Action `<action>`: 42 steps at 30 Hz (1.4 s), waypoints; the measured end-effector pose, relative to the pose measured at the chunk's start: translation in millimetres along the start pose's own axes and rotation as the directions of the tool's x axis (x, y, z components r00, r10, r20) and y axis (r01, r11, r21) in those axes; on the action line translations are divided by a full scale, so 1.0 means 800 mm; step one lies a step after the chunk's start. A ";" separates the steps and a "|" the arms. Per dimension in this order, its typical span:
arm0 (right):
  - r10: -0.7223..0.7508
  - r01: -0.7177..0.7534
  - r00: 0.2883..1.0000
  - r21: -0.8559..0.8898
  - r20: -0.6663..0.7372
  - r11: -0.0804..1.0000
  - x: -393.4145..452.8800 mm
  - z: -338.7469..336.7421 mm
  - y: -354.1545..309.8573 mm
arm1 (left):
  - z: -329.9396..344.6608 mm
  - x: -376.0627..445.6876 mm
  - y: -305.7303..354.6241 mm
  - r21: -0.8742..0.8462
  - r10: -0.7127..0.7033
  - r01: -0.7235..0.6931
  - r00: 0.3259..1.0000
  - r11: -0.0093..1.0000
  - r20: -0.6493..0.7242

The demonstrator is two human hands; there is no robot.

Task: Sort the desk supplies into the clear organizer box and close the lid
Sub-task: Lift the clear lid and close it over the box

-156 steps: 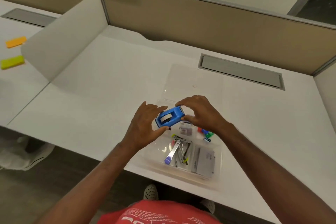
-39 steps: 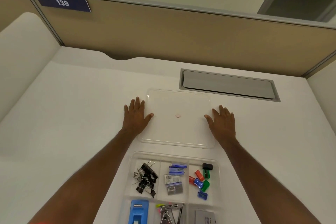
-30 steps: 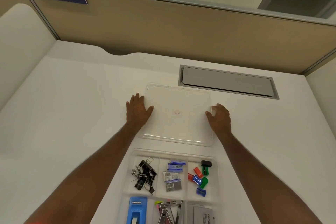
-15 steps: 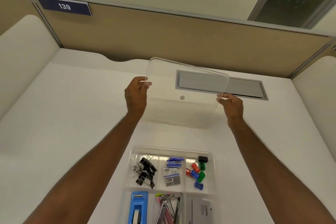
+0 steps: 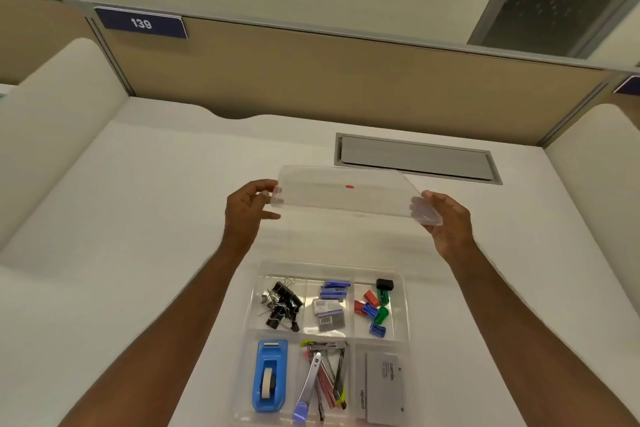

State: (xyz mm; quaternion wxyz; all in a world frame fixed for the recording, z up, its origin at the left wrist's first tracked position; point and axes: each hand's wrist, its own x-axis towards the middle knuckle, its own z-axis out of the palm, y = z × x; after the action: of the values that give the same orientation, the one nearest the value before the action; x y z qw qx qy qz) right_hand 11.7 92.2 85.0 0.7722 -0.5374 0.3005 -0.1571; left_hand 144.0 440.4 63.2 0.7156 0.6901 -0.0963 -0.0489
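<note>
The clear lid [image 5: 346,196], with a small red dot on it, hangs in the air above the desk, nearly flat. My left hand [image 5: 247,211] grips its left edge and my right hand [image 5: 446,222] grips its right edge. Below, nearer to me, the clear organizer box [image 5: 407,305] lies uncovered on the desk. Its compartments hold black binder clips [image 5: 282,305], staple boxes [image 5: 330,305], coloured sharpeners [image 5: 375,308], a blue tape dispenser [image 5: 270,376], staplers and removers [image 5: 323,378] and a grey box [image 5: 384,388].
A grey cable hatch [image 5: 415,159] is set into the white desk behind the lid. A tan partition [image 5: 329,87] with a sign reading 139 [image 5: 141,23] closes the back. White side dividers [image 5: 52,135] stand on both sides.
Both hands took the lid off the desk, raised it tilted, and have now lowered it flatter and nearer to the organizer box.
</note>
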 end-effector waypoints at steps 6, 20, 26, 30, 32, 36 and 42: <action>0.032 -0.019 0.994 -0.115 0.109 0.993 -0.045 -0.024 0.010 | -0.029 -0.045 0.011 -0.090 -0.148 0.144 0.988 0.985 -0.038; 0.093 -0.037 0.985 -0.352 0.143 0.935 -0.156 -0.047 0.056 | -0.085 -0.180 -0.011 0.350 -0.223 0.184 0.972 0.919 0.074; 0.079 0.001 0.983 -0.441 0.165 0.898 -0.183 -0.039 0.059 | -0.097 -0.218 -0.030 0.517 -0.220 0.205 0.975 0.831 -0.033; 0.077 0.025 0.977 -0.468 0.199 0.884 -0.193 -0.035 0.063 | -0.098 -0.224 -0.038 0.544 -0.220 0.225 0.972 0.808 -0.076; 0.081 0.021 0.978 -0.472 0.195 0.881 -0.193 -0.037 0.065 | -0.096 -0.225 -0.042 0.544 -0.241 0.246 0.967 0.802 -0.083; 0.083 0.014 0.983 -0.513 0.165 0.859 -0.188 -0.045 0.072 | -0.094 -0.228 -0.047 0.587 -0.284 0.260 0.957 0.766 -0.053; 0.068 0.043 0.987 -0.639 0.147 0.768 -0.189 -0.059 0.091 | -0.087 -0.236 -0.050 0.619 -0.280 0.239 0.960 0.748 -0.032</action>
State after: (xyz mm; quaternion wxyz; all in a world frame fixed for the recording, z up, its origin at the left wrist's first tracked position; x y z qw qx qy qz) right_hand -140.4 169.8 51.1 0.5660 -0.7768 0.2760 0.0039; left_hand -23.5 545.2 8.3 0.4337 0.8903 -0.0326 -0.1351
